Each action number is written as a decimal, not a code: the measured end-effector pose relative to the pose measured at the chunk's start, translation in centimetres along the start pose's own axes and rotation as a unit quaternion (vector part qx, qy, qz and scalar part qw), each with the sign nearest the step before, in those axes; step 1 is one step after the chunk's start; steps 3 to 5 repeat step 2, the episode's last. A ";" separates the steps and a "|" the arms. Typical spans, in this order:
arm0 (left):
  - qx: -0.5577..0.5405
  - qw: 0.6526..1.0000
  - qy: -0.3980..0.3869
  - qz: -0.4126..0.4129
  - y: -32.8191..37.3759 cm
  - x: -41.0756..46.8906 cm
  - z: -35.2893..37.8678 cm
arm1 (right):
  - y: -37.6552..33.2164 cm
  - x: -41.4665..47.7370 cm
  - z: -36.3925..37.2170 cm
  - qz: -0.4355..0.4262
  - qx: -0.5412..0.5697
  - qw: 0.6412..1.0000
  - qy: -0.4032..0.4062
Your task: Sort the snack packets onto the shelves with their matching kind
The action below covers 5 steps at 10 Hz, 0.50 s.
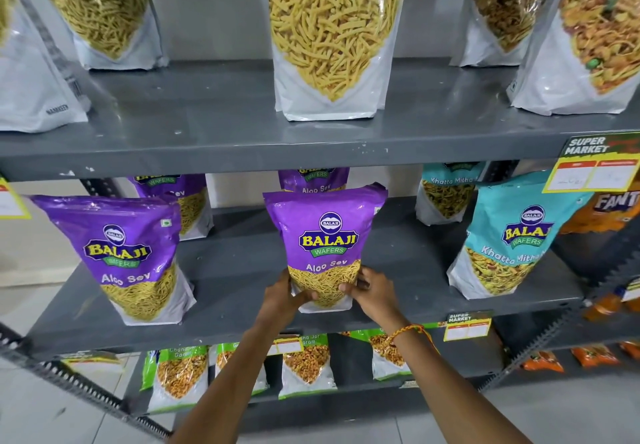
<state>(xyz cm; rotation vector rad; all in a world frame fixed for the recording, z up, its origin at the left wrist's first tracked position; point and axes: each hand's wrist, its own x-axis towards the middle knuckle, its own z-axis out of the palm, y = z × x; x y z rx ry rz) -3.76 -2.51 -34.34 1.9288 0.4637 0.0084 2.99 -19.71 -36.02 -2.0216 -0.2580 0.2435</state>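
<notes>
A purple Aloo Sev packet (325, 236) stands upright at the middle of the grey middle shelf (239, 270). My left hand (284, 296) grips its lower left corner and my right hand (375, 291) grips its lower right corner. Another purple Aloo Sev packet (121, 253) stands to the left, and two more stand behind, one at the back centre (313, 180) and one at the back left (180, 198). Teal Khatta Mitha packets (512, 236) occupy the right of the same shelf.
The top shelf (207, 125) carries green Ratlami Sev packets (332, 38) and orange mix packets (595, 35). The bottom shelf holds green Chana Jor Garam packets (304, 364). Yellow price tags (592, 166) hang on the shelf edges. Orange bottles (606, 305) stand at far right.
</notes>
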 end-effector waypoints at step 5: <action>0.062 0.992 0.093 0.050 -0.7 -0.9 -0.4 | -0.7 -0.6 -0.7 -0.001 -0.018 0.999 0.027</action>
